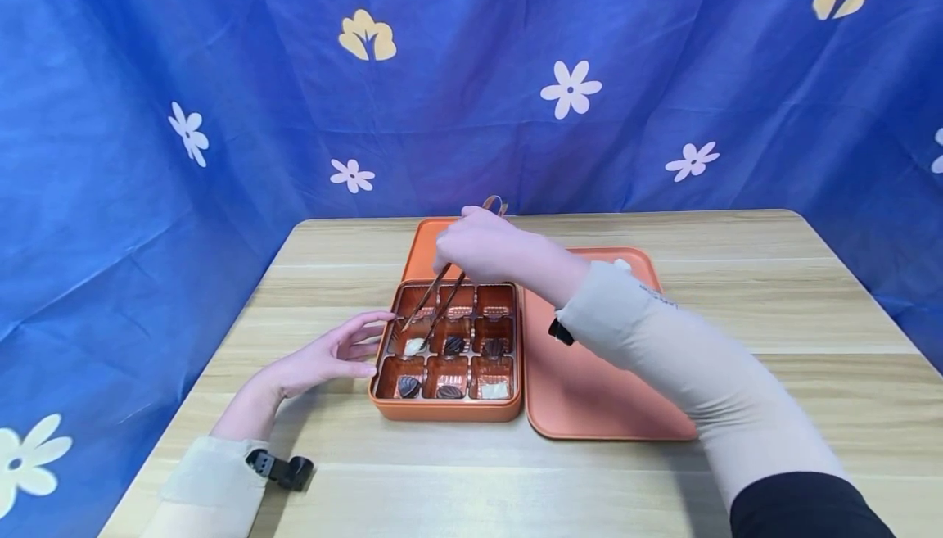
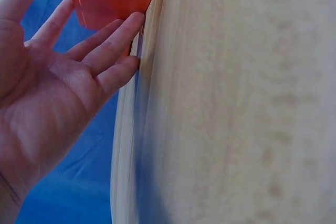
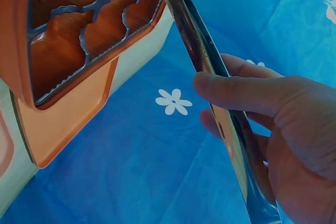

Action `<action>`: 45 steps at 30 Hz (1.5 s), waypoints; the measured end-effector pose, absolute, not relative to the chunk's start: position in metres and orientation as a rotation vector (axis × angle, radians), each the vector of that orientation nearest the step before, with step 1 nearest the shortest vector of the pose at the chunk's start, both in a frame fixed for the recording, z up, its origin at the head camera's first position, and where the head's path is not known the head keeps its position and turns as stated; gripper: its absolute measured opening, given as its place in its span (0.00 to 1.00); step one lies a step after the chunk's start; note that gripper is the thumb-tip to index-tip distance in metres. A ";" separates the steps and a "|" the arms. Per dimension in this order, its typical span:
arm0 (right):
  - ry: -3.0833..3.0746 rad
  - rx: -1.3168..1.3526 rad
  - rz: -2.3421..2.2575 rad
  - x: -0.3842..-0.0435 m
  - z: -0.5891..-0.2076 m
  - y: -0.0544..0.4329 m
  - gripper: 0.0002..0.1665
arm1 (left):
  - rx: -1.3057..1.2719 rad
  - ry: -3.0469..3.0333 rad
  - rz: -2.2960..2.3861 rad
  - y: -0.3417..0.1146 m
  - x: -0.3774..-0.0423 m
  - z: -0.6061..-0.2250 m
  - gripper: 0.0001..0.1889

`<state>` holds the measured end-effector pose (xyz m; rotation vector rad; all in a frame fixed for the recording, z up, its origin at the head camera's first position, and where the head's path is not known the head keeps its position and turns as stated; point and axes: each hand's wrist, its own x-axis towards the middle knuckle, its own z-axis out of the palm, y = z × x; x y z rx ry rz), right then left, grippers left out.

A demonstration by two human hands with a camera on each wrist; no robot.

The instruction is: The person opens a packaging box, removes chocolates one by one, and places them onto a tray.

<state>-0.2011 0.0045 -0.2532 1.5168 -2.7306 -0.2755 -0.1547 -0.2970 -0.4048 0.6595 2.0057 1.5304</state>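
Observation:
An orange box [image 1: 449,413] with a nine-compartment brown insert sits mid-table. Metal tongs [image 3: 202,51] are gripped by my right hand [image 1: 489,247] above the back of the box. They slant down, their tips in the middle row's left compartment by a white chocolate [image 1: 414,347]; I cannot tell whether they pinch it. Dark chocolates [image 1: 453,345] lie in the row's other compartments. The front row holds a leaf-shaped dark chocolate [image 1: 408,386], another dark piece [image 1: 449,392] and a white one [image 1: 494,391]. My left hand [image 1: 331,355], fingers spread, rests against the box's left side.
To the right of the box lies a reddish tray [image 1: 589,391], partly under my right forearm, with a small white thing [image 1: 622,264] near its back edge. Behind the box is a flat orange lid or tray [image 1: 423,250]. A blue flowered curtain [image 1: 457,112] hangs behind the table.

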 end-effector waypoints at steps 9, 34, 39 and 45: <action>-2.776 1.520 -0.287 -0.203 -0.259 -0.015 0.25 | 0.659 1.993 1.539 -0.294 -0.155 -0.405 0.42; -2.734 1.546 -0.153 -0.210 -0.268 -0.001 0.28 | 0.673 1.989 1.546 -0.297 -0.154 -0.406 0.42; -2.697 1.543 -0.147 -0.210 -0.262 0.006 0.26 | 0.674 1.992 1.543 -0.298 -0.154 -0.405 0.42; -2.713 1.507 -0.090 -0.208 -0.250 0.019 0.22 | 0.652 2.011 1.531 -0.298 -0.154 -0.405 0.41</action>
